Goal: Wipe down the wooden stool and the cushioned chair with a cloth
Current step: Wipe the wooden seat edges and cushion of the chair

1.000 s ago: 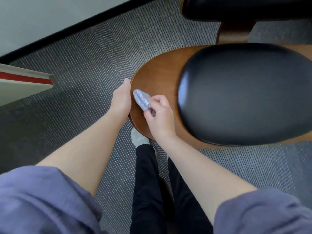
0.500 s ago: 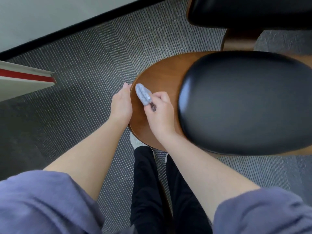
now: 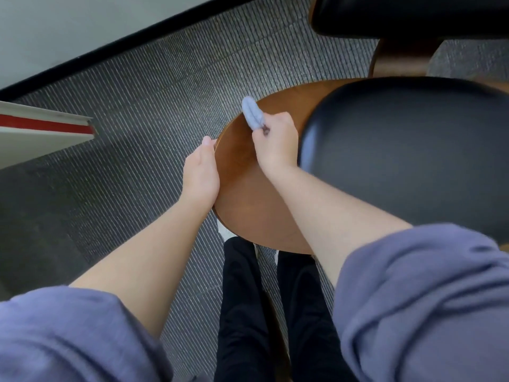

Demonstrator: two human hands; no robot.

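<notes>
the rolled cloth [image 3: 252, 113] points away and leftward over the wooden seat [image 3: 242, 183] rim, its near end in the curled grip of the right hand [image 3: 276, 146], left hand [image 3: 202, 172] flat against the edge.

My left hand [image 3: 199, 172] hides its fingers past the rim of the round brown wooden seat [image 3: 242, 188]. My right hand [image 3: 276, 144] buries most of the small pale-blue cloth [image 3: 251, 113]. The glossy black cushion [image 3: 399, 150] runs off the right edge.

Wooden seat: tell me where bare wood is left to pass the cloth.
On the wooden seat, bare wood lies between the left hand and right hand, and beyond the cloth up to the black cushion. Crowded where the right hand sits beside the cushion's edge.
</notes>
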